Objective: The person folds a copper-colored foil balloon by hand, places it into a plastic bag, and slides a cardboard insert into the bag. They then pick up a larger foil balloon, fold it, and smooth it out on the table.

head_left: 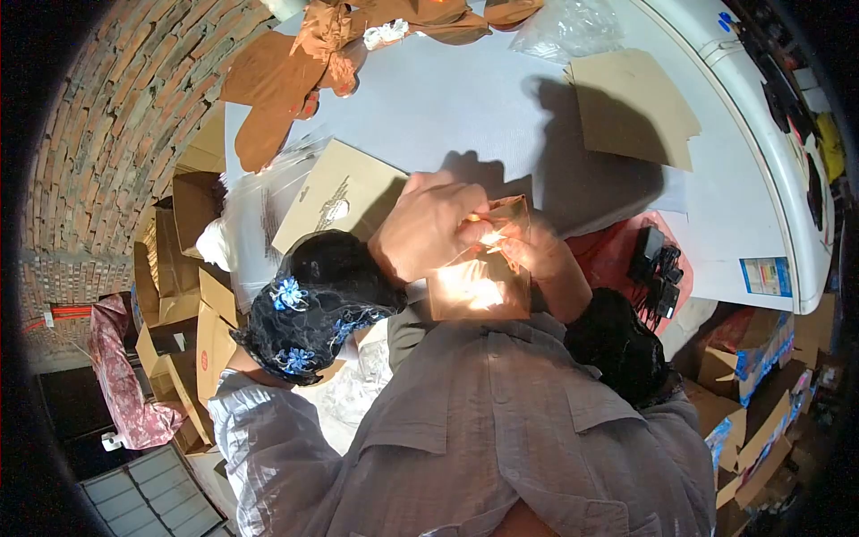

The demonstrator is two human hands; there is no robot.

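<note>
Close to my body, over the near edge of the white table (429, 116), both hands meet at a brown pouch-like piece (480, 291) lit by a bright glare. My left hand (429, 224) has its fingers bent and pressed together at the upper part of the piece. On the other side, my right hand (537, 255) pinches the same piece near its upper edge. Thin orange strands show between the fingertips. A beige card sheet (313, 201) with a dark printed mark lies beside my left hand.
Brown fabric pieces (268, 85) lie along the far left edge. Clear plastic (573, 31) and cardboard sheets (626, 103) are at the back right. Black adapters with cables (653, 268) rest on red plastic at right. Open cartons (170, 268) stand left, more at lower right.
</note>
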